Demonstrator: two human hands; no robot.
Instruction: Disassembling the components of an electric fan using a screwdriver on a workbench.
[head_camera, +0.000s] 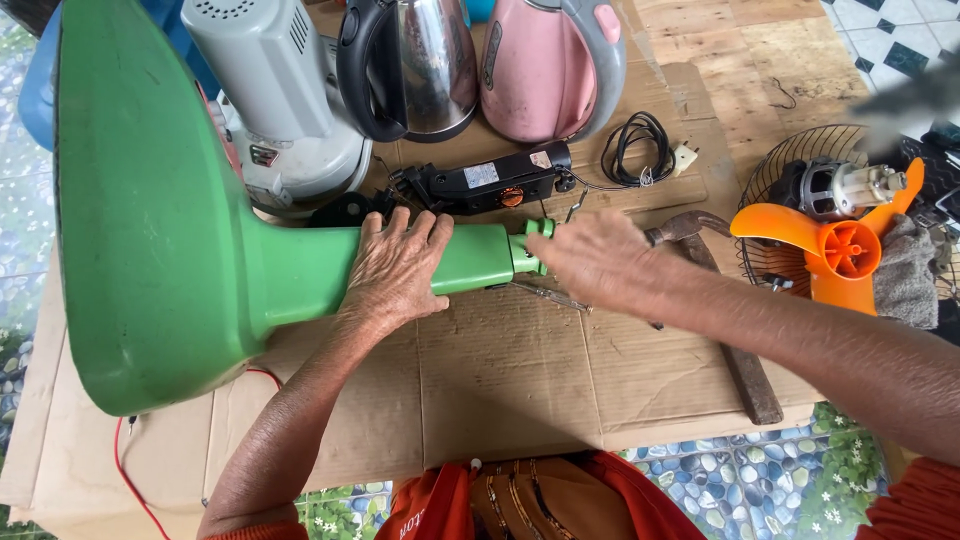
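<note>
Green fan stand (200, 250) lying sideways across the cardboard sheet (520, 370), its neck pressed down under the left hand (395, 270), fingers wrapped over it. Right hand (590, 262) pinched at the neck's end collar (535, 245). Hammer (720, 320) just behind; orange fan blade (835, 245) farther right.

A bright green fan stand (200, 240) is seen at nine o'clock. At twelve o'clock, a pink kettle (545, 65) is flanked by a silver kettle (425, 60) with a black handle. An orange fan blade (835, 250) is shown at three o'clock. Brown cardboard (520, 380) is spread centrally, and a blue pebble-patterned floor (740, 490) with white flowers is seen at five o'clock.
</note>
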